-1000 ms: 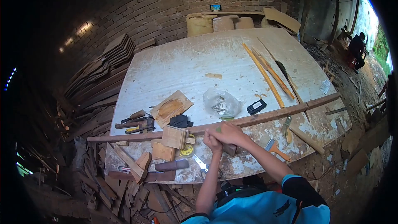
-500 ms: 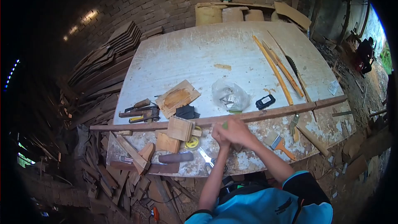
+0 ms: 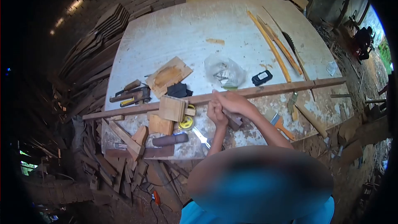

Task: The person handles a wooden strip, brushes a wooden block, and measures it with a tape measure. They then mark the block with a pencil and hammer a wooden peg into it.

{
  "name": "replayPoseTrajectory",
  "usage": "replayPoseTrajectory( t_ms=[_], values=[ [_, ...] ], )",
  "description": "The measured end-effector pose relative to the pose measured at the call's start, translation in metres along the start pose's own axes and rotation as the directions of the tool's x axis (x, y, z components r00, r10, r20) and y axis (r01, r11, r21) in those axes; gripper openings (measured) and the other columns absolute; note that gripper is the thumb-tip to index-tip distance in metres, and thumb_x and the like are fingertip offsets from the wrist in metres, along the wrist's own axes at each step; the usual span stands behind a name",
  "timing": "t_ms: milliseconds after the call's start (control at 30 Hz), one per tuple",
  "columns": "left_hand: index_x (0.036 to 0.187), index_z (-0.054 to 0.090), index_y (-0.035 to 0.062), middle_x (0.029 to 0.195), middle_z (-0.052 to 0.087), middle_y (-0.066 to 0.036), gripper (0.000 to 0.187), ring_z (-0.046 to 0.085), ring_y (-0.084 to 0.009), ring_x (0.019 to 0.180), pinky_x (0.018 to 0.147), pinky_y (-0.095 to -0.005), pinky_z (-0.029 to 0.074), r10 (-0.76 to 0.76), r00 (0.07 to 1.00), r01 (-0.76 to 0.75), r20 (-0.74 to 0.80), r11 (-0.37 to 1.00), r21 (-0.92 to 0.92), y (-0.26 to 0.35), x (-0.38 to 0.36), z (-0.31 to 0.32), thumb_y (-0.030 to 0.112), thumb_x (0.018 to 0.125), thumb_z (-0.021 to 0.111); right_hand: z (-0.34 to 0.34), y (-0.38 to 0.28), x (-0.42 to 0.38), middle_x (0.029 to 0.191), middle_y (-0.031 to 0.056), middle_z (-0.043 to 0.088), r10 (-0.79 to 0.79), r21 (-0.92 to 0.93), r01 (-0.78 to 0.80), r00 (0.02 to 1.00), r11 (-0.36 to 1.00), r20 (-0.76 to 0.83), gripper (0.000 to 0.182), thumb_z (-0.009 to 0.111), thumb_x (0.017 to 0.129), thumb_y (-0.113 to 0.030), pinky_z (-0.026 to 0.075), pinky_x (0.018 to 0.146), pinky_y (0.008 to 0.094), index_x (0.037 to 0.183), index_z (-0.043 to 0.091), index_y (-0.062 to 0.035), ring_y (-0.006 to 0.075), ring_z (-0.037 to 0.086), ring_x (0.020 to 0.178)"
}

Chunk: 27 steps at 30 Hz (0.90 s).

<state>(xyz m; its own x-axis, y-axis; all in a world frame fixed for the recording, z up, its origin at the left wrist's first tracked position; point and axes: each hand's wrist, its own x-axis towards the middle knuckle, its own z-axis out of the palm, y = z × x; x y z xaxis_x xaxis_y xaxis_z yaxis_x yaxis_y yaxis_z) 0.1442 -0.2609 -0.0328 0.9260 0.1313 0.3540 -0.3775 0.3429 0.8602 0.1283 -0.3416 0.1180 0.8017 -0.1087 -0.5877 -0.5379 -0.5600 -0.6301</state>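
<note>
My left hand is closed in a fist over the front part of the bench. Against it lies my right hand, its fingers bent over the top of the left. Whatever they hold between them is hidden. Just below the right hand a brown wooden piece partly shows. Behind the hands runs a long wooden bar, and past it sits a clear plastic bag with small metal pieces inside. Scissors and a yellow tape roll lie left of my left hand.
Wooden blocks, a sanding-type dark block and a clamp-like tool lie at left. A black device, a paintbrush and a handsaw are at right. Scrap wood covers the floor.
The view has tilted down, so the bench sits higher in the picture. A green bit seen between my hands earlier no longer shows; the brown wooden piece below them is more visible.
</note>
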Motion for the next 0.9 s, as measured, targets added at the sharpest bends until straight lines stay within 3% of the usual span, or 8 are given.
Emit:
replayPoseTrajectory(
  t_ms=[33, 100, 200, 367, 567, 667, 800, 900],
  values=[
    [0.069, 0.046, 0.0025, 0.066, 0.048, -0.003, 0.030, 0.044, -0.0122, 0.063, 0.058, -0.0287, 0.038, 0.052, 0.999, -0.052, -0.007, 0.998, 0.021, -0.001, 0.000, 0.000, 0.027, 0.088, 0.050, 0.024, 0.009, 0.006, 0.085, 0.0353, 0.059, -0.216, -0.161, 0.175, 0.934, 0.971, -0.285, 0.072, 0.034, 0.091, -0.056, 0.048, 0.075, 0.0430, 0.088, 0.058, 0.0118, 0.0389, 0.062, 0.078],
    [0.069, 0.045, 0.0030, 0.066, 0.047, -0.003, 0.032, 0.044, -0.0123, 0.064, 0.060, -0.0286, 0.038, 0.025, 1.000, -0.025, -0.001, 0.999, 0.027, -0.002, 0.008, 0.004, 0.029, 0.087, 0.050, 0.043, 0.021, 0.008, 0.093, 0.0300, 0.060, -0.403, -0.421, 0.230, 0.830, 0.877, -0.386, 0.077, 0.032, 0.090, -0.059, 0.052, 0.074, 0.0344, 0.104, 0.052, 0.0137, 0.0352, 0.063, 0.077],
    [0.069, 0.043, 0.0035, 0.067, 0.046, -0.003, 0.033, 0.043, -0.0127, 0.065, 0.062, -0.0288, 0.037, -0.012, 1.000, 0.011, 0.020, 0.998, 0.062, 0.008, -0.009, -0.006, 0.031, 0.086, 0.050, 0.004, 0.049, 0.073, 0.094, 0.0244, 0.061, -0.177, 0.191, 0.137, 0.961, 0.972, 0.211, 0.076, 0.032, 0.091, -0.059, 0.051, 0.078, 0.0333, 0.106, 0.052, 0.0120, 0.0293, 0.063, 0.088],
    [0.074, 0.041, 0.0040, 0.084, 0.048, -0.007, 0.025, 0.042, -0.0130, 0.075, 0.067, -0.0282, 0.037, -0.012, 0.990, 0.011, 0.141, 1.000, 0.007, 0.017, 0.001, 0.000, 0.026, 0.086, 0.047, 0.005, 0.106, 0.062, 0.119, 0.0148, 0.055, -0.083, 0.750, -0.020, 0.992, 0.661, 0.100, 0.080, 0.035, 0.087, -0.065, 0.044, 0.087, 0.0352, 0.134, 0.037, -0.0004, 0.0195, 0.057, 0.102],
    [0.106, 0.062, 0.0050, 0.100, 0.056, -0.005, 0.024, 0.052, -0.0125, 0.092, 0.069, -0.0229, 0.043, -0.015, 0.889, -0.140, 0.458, 0.943, 0.302, 0.046, 0.022, -0.023, 0.009, 0.085, 0.049, 0.036, 0.137, 0.047, 0.104, 0.0133, 0.063, -0.213, 0.932, 0.189, 0.969, 0.311, -0.125, 0.072, 0.027, 0.092, -0.060, 0.047, 0.084, 0.0304, 0.124, 0.051, 0.0001, 0.0194, 0.059, 0.097],
    [0.099, 0.061, 0.0020, 0.082, 0.061, -0.008, 0.023, 0.058, -0.0211, 0.080, 0.077, -0.0318, 0.043, -0.386, 0.747, 0.047, 0.541, 0.843, 0.536, 0.075, 0.030, -0.014, 0.017, 0.081, 0.063, 0.048, 0.152, 0.041, 0.113, 0.0158, 0.059, -0.249, 0.958, 0.234, 0.950, 0.166, -0.189, 0.073, 0.026, 0.092, -0.060, 0.044, 0.090, 0.0328, 0.127, 0.047, 0.0013, 0.0219, 0.057, 0.104],
    [0.086, 0.062, 0.0018, 0.077, 0.060, -0.001, 0.014, 0.054, -0.0088, 0.072, 0.064, -0.0246, 0.042, -0.461, 0.798, 0.320, 0.388, 0.870, 0.374, 0.080, 0.016, -0.006, 0.012, 0.079, 0.068, 0.070, 0.168, 0.037, 0.130, 0.0178, 0.048, -0.354, 0.959, 0.280, 0.893, -0.048, -0.279, 0.076, 0.027, 0.091, -0.060, 0.034, 0.102, 0.0365, 0.134, 0.039, 0.0012, 0.0244, 0.045, 0.121],
    [0.083, 0.060, 0.0009, 0.076, 0.058, 0.000, 0.011, 0.050, -0.0066, 0.069, 0.062, -0.0221, 0.040, -0.302, 0.881, 0.198, 0.365, 0.934, 0.296, 0.055, 0.008, -0.006, 0.012, 0.083, 0.062, 0.083, 0.174, 0.035, 0.141, 0.0187, 0.034, -0.484, 0.872, 0.489, 0.761, -0.011, -0.432, 0.079, 0.038, 0.088, -0.056, 0.021, 0.110, 0.0372, 0.140, 0.027, 0.0017, 0.0257, 0.029, 0.133]
  ],
)
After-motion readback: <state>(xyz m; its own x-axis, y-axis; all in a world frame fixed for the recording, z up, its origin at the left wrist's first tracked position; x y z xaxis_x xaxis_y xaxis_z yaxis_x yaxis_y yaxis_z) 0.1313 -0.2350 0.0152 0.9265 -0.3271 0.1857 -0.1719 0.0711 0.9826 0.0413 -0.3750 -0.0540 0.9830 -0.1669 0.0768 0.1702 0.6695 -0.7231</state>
